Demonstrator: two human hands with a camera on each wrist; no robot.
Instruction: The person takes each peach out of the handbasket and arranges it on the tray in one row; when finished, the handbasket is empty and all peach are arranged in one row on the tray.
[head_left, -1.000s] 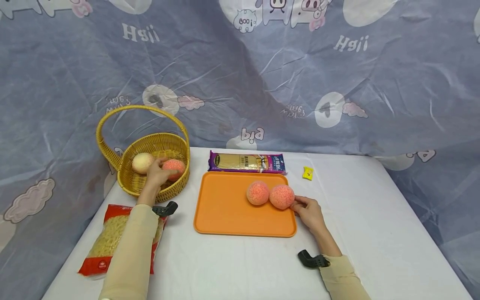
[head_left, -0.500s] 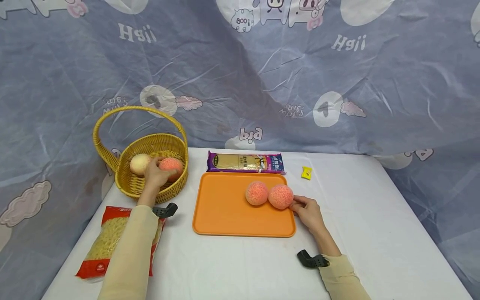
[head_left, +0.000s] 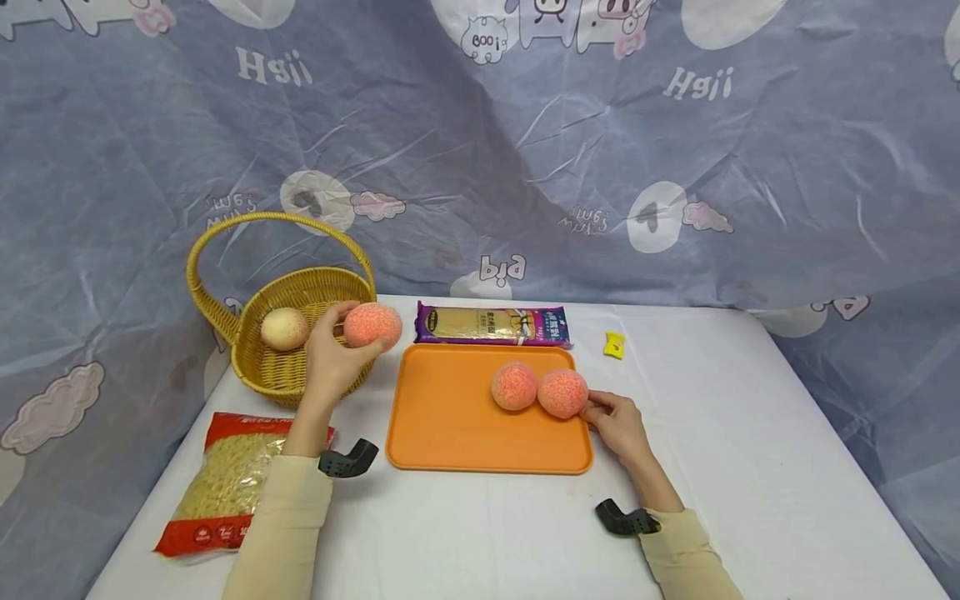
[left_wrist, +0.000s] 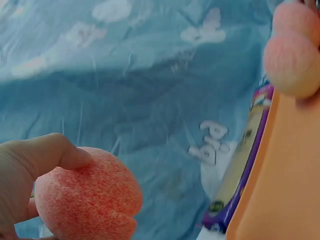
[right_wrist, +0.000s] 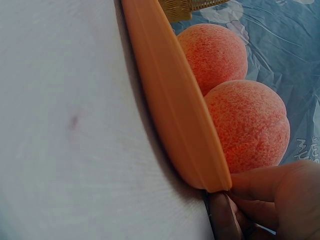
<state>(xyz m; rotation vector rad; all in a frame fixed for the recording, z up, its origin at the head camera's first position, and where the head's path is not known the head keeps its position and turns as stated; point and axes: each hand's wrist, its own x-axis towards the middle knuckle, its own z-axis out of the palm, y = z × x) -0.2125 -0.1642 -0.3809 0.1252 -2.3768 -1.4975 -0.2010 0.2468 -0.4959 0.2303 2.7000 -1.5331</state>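
My left hand (head_left: 330, 358) holds a pink peach (head_left: 372, 326) between thumb and fingers, raised beside the right rim of the yellow wicker basket (head_left: 258, 371). In the left wrist view, the thumb lies on the speckled peach (left_wrist: 92, 197). A paler peach (head_left: 285, 328) sits inside the basket. Two pink peaches, a left one (head_left: 514, 386) and a right one (head_left: 563, 393), lie side by side on the orange tray (head_left: 450, 425). My right hand (head_left: 618, 425) pinches the right rim of the tray (right_wrist: 175, 110), close by the nearer peach (right_wrist: 250, 127).
Behind the tray lies a purple pack of noodles (head_left: 491, 325). A small yellow packet (head_left: 614, 345) is at the back right. The red-and-clear bag of pasta (head_left: 232, 479) lies in front of the basket, partly under my left forearm. A patterned grey-blue cloth (head_left: 480, 167) hangs behind the white table.
My left hand has lifted the pink peach out of the basket and moved it right, toward the tray. The paler peach stays in the basket. My right hand keeps its place.
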